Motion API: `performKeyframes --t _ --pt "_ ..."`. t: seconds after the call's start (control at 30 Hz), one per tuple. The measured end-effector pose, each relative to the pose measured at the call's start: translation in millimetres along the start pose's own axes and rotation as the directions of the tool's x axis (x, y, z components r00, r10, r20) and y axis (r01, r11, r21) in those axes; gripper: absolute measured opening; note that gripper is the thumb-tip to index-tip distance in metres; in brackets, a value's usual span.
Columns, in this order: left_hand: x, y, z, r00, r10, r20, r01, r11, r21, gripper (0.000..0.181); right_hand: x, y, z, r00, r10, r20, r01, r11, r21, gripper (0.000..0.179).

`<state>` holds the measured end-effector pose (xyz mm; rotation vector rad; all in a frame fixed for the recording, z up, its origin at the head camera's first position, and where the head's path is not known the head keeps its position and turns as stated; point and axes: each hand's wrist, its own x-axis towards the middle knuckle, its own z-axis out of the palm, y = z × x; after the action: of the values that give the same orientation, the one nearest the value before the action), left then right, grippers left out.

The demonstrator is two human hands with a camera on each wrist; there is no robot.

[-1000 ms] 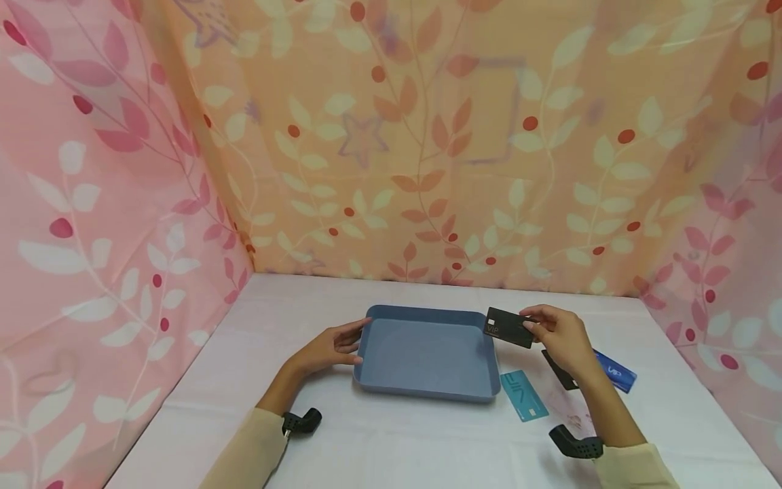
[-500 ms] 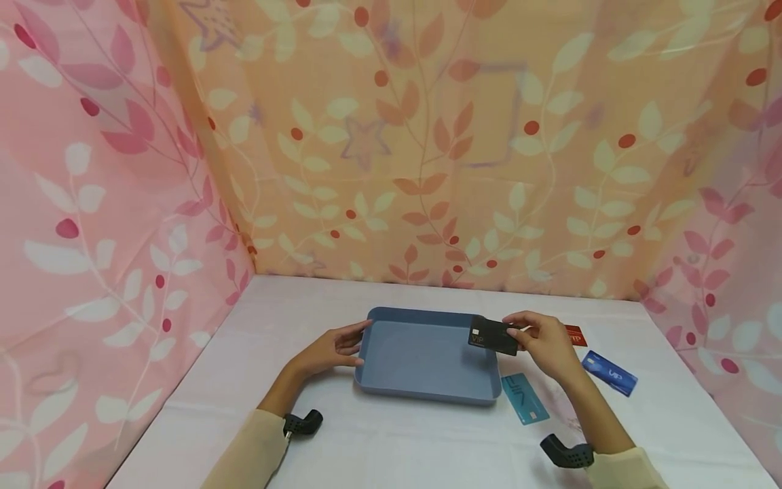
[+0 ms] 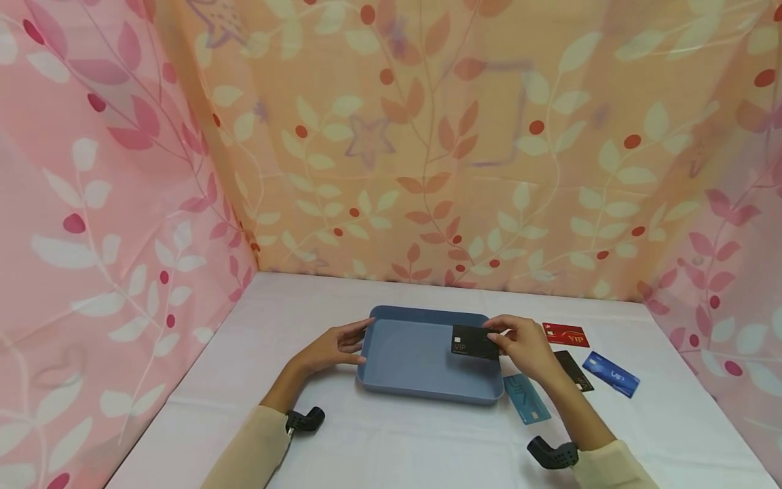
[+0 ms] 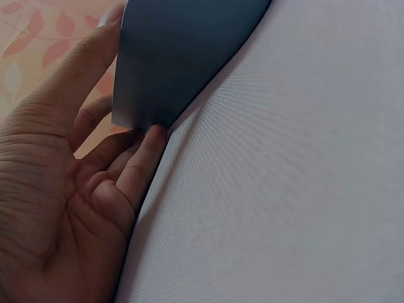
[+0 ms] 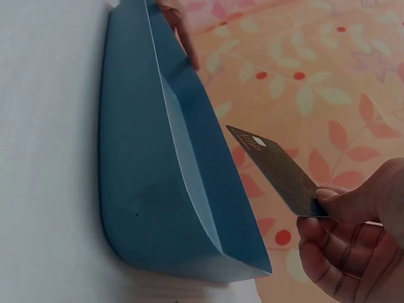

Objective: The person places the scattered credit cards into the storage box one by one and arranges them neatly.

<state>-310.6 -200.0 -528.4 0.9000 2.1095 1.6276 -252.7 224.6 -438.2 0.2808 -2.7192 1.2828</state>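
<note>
In the head view, my right hand (image 3: 524, 345) pinches a black VIP card (image 3: 470, 342) by its right end, over the right part of a blue-grey tray (image 3: 411, 363). The right wrist view shows the card (image 5: 270, 165) tilted and apart from the tray, its edge between thumb and curled fingers. At the tray's left end, my left hand (image 3: 326, 351) rests spread fingers and thumb against the outer side. The left wrist view has those fingers (image 4: 140, 169) touching the tray wall (image 4: 183, 57). Nothing lies on the visible tray floor.
Right of the tray lie a red VIP card (image 3: 565, 335), a blue card (image 3: 611, 373), another black card (image 3: 573, 371) and a teal card (image 3: 527, 399). The right forearm passes over the space between them. Patterned cloth (image 3: 391, 149) stands behind the white table (image 3: 397, 441).
The right hand has carried the black card leftward, from beside the tray's right edge to over the tray. The red card has come into view. My left hand has stayed on the tray.
</note>
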Motion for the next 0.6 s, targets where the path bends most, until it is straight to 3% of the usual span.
performKeyframes --t 0.43,0.6 --pt "1.5 -1.3 -2.6 0.999 0.044 0.009 -0.044 0.999 -0.012 0.088 17.0 -18 12 0.995 -0.062 0.080 0.060 0.998 0.029 0.019" --pt "-0.4 -1.3 -1.1 0.999 0.033 0.006 -0.033 0.999 -0.011 0.087 23.1 -24 17 0.992 -0.072 0.107 0.067 0.996 0.055 0.018"
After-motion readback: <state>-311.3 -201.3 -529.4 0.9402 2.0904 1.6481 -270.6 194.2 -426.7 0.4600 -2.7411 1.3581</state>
